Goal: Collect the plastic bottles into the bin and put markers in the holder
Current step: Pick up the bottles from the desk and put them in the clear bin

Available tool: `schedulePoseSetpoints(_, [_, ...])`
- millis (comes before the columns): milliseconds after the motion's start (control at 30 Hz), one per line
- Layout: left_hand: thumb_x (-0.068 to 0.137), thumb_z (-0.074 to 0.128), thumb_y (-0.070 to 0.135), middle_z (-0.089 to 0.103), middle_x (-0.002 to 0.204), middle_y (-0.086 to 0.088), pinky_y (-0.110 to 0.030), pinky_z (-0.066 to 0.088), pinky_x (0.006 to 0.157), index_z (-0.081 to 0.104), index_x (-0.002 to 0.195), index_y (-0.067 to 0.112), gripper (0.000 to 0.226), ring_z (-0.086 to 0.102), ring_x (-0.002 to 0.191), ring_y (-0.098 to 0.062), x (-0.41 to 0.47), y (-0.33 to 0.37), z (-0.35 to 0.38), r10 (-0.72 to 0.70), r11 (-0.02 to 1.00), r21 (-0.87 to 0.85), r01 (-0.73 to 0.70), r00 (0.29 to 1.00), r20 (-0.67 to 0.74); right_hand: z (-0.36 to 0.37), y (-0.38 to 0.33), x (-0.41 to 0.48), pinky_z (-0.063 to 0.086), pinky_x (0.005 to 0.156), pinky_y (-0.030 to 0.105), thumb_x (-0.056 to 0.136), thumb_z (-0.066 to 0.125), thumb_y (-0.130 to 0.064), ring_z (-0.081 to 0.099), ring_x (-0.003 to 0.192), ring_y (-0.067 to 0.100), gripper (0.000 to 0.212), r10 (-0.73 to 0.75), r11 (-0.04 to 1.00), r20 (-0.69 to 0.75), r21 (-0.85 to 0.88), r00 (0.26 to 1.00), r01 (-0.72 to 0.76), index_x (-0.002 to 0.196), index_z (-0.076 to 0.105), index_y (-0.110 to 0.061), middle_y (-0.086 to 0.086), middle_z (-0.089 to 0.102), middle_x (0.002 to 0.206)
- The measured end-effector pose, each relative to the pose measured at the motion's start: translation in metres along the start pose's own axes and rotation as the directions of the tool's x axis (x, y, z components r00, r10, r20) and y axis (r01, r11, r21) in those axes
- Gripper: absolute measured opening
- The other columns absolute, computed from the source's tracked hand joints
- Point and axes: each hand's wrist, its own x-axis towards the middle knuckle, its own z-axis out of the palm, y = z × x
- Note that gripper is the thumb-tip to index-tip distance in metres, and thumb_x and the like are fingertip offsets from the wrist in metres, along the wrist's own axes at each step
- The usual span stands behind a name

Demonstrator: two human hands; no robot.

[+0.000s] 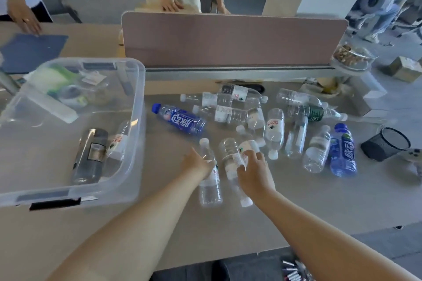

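- Our left hand curls round the upper part of the near clear bottle, which lies on the table.
- Our right hand has its fingers bent over the second clear bottle, just beside the first.
- The two bottles lie almost touching, so lifting both together could knock them against each other. These thin, empty shells probably slip or crumple under a loose hold.
- The bin sits to our left with a dark bottle already inside. Our right hand would have to cross over the left to reach it, and its tall wall could catch a low bottle.
- The blue bottle lies between our hands and the bin, and a careless sweep could send it rolling.
- The heap of bottles is not yet collected.
- The mesh holder lies tipped on its side at far right. What look like markers show blurred at the bottom edge.
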Motion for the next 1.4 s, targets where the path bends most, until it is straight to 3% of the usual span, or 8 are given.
schedulePoseSetpoints(167, [0.055,0.069,0.043,0.054,0.125,-0.016,-0.040,0.052,0.091,0.041,0.130,0.010,0.087,0.058,0.110,-0.031,0.004,-0.020,0.048,-0.146,0.975,-0.162,0.149,0.989,0.033,0.007,0.028,0.013,0.044,0.086,0.037,0.093,0.043,-0.014,0.053,0.113,0.029,0.042,-0.042,0.997,0.025,0.060,0.999,0.040,0.135,0.042,-0.018,0.007,0.041,0.135])
schedulePoseSetpoints(400, [0.053,0.063,0.043,0.069,0.101,0.002,-0.033,0.056,0.078,0.055,0.122,0.027,0.072,0.068,0.090,-0.020,-0.027,-0.022,0.018,-0.070,0.980,-0.192,0.047,0.991,-0.117,0.028,0.029,0.019,0.042,0.097,0.043,0.093,0.045,-0.018,0.037,0.130,0.032,0.053,-0.143,0.988,0.101,-0.048,0.984,0.149,0.143,0.029,-0.013,0.011,0.031,0.143])
schedulePoseSetpoints(567, [0.072,0.071,0.031,0.060,0.073,0.008,-0.023,0.045,0.059,0.051,0.083,0.027,0.024,0.057,0.066,-0.005,-0.082,-0.012,-0.051,0.049,0.982,-0.165,-0.095,0.963,-0.264,0.043,0.024,0.038,0.040,0.101,0.045,0.094,0.047,-0.023,0.031,0.134,0.036,0.060,-0.190,0.968,0.177,-0.131,0.966,0.215,0.146,0.021,-0.012,0.018,0.025,0.146])
schedulePoseSetpoints(767, [0.072,0.071,0.044,0.060,0.083,0.007,-0.026,0.043,0.059,0.048,0.101,0.022,0.043,0.058,0.074,-0.009,-0.109,-0.002,-0.111,0.091,0.976,-0.144,-0.163,0.907,-0.411,0.065,0.012,0.031,0.046,0.093,0.042,0.092,0.052,-0.027,0.040,0.127,0.035,0.080,-0.126,0.983,0.200,-0.107,0.972,0.149,0.153,0.000,-0.020,0.017,0.031,0.142])
schedulePoseSetpoints(933, [0.070,0.074,0.046,0.062,0.087,0.007,-0.028,0.048,0.065,0.051,0.100,0.021,0.045,0.060,0.077,-0.008,-0.113,0.006,-0.162,0.128,0.936,-0.211,-0.281,0.832,-0.539,0.042,-0.039,0.035,0.046,0.089,0.041,0.087,0.058,-0.030,0.051,0.118,0.033,0.074,-0.108,0.946,0.117,0.319,0.987,0.066,0.148,0.017,-0.029,0.012,0.037,0.141])
schedulePoseSetpoints(1067, [0.069,0.071,0.050,0.063,0.098,0.002,-0.035,0.050,0.073,0.048,0.106,0.021,0.052,0.062,0.086,-0.015,-0.101,-0.020,-0.221,0.099,0.932,-0.212,-0.295,0.769,-0.632,0.006,-0.118,0.034,0.037,0.096,0.033,0.083,0.064,-0.032,0.041,0.132,0.022,0.078,-0.245,0.835,-0.025,0.502,0.969,0.224,0.149,0.021,-0.030,0.003,0.034,0.150])
schedulePoseSetpoints(1233, [0.067,0.074,0.052,0.063,0.100,-0.001,-0.033,0.050,0.069,0.046,0.117,0.016,0.067,0.063,0.085,-0.020,-0.068,-0.081,-0.260,-0.039,0.950,-0.273,-0.152,0.810,-0.585,-0.016,-0.218,0.005,0.036,0.107,0.034,0.081,0.068,-0.029,0.037,0.135,0.016,0.077,-0.401,0.639,-0.181,0.648,0.898,0.415,0.146,0.027,-0.026,-0.003,0.037,0.149])
schedulePoseSetpoints(1400, [0.078,0.069,0.046,0.052,0.112,-0.005,-0.028,0.038,0.071,0.031,0.138,0.005,0.083,0.048,0.090,-0.019,-0.032,-0.126,-0.263,-0.095,0.980,-0.201,0.003,0.888,-0.450,0.001,-0.271,-0.022,0.042,0.104,0.036,0.077,0.068,-0.037,0.047,0.127,0.018,0.076,-0.475,0.594,-0.124,0.685,0.871,0.422,0.141,0.027,-0.035,-0.003,0.047,0.140])
